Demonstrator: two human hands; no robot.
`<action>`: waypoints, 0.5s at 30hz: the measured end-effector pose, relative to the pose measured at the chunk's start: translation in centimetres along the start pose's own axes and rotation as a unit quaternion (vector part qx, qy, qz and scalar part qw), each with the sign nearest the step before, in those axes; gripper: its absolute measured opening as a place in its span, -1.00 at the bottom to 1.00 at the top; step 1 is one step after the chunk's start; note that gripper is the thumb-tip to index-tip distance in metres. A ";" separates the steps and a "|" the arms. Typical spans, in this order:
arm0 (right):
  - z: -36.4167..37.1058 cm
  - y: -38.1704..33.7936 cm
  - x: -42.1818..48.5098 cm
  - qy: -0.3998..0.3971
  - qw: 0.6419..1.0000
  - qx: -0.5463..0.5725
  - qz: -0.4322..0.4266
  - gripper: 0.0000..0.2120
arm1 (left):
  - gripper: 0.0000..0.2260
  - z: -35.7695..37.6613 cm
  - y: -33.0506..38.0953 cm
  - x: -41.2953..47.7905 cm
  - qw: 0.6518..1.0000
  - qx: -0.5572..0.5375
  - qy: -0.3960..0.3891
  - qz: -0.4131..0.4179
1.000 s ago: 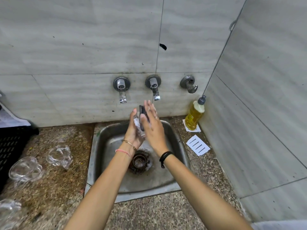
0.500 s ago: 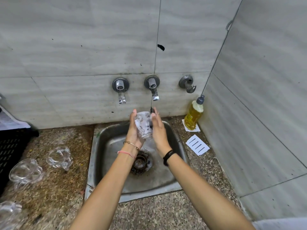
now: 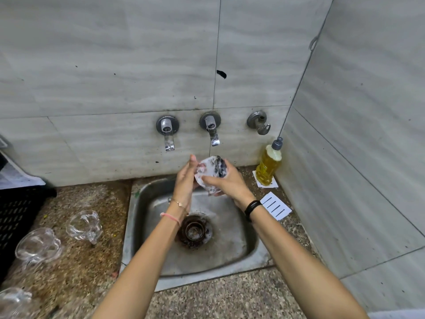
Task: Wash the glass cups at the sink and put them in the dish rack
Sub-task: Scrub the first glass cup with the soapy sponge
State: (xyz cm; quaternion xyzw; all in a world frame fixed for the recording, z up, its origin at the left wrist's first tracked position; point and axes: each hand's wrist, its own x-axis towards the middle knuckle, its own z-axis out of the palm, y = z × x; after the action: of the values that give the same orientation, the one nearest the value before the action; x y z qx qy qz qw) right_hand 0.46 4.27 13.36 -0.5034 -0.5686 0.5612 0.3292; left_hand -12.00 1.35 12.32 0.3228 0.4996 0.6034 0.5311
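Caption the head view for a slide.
Left hand and right hand soap a glass cup over the sink; three cups wait on the counter.

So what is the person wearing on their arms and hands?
Both arms are bare, with no sleeves showing and no gloves. Next to the left hand, the wrist has a thin gold chain bracelet with a tiny charm, and a pink cord band just below it. Next to the right hand, the wrist wears a black band.
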 end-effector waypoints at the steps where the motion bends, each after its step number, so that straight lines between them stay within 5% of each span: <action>1: -0.4 -0.3 -0.1 0.013 0.998 -0.054 -0.025 -0.47 | -0.67 -0.4 0.0 0.0 0.999 0.031 -0.036 0.009; 3: -0.9 -0.7 -0.2 0.038 0.979 -0.180 -0.083 -0.49 | -0.93 -0.7 0.3 0.0 0.992 0.091 -0.080 0.030; 5: -1.0 -0.9 -0.1 0.047 0.950 -0.278 -0.132 -0.44 | -0.89 -0.5 0.1 0.0 0.991 0.112 -0.068 0.040; 10: -0.8 -0.5 -0.6 -0.116 0.928 -0.339 -0.105 -0.19 | -0.83 -0.5 -0.8 0.2 0.999 0.048 -0.007 0.007; 13: 0.3 0.4 -1.0 -0.001 0.917 -0.364 -0.164 -0.37 | -0.86 -0.7 -1.2 0.0 0.999 0.011 -0.042 0.001; 15: -0.3 0.5 0.1 0.054 0.947 -0.294 -0.119 -0.43 | -0.92 -0.8 -0.9 -0.5 0.996 0.019 -0.087 0.026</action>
State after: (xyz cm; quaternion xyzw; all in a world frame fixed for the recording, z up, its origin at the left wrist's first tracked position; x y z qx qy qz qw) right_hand 0.86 4.37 12.93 -0.5356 -0.7457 0.2979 0.2614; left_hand -12.36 0.58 11.27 0.3971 0.4546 0.5767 0.5505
